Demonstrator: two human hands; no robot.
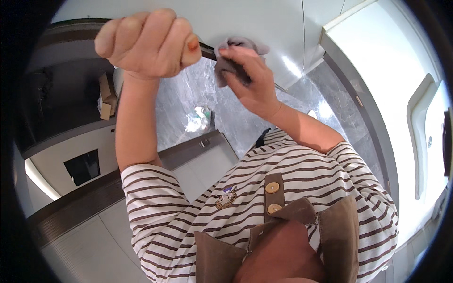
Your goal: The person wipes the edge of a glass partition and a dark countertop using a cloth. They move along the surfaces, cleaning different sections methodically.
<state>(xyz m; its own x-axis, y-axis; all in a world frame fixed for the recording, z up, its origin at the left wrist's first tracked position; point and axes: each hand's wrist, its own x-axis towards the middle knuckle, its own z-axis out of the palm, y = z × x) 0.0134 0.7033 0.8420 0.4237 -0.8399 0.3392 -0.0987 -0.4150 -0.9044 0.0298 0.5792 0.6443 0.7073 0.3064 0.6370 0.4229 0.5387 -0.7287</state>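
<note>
My left hand (148,45) is raised at the upper left, its fingers curled into a tight fist. A dark narrow bar (208,51) comes out beside its thumb and runs toward my right hand (255,78). What this bar belongs to, I cannot make out. Bunched in my right hand is a greyish-purple cloth (221,75), pressed around the bar's other end. The fingers of that hand bend over the cloth, slightly blurred.
A crumpled white and green plastic bag (200,119) lies on the grey marbled floor (177,94). At the left is a dark open compartment with a cardboard box (107,96). To the right stands a white counter with a basin (420,137). Pale cabinet panels (269,21) rise ahead.
</note>
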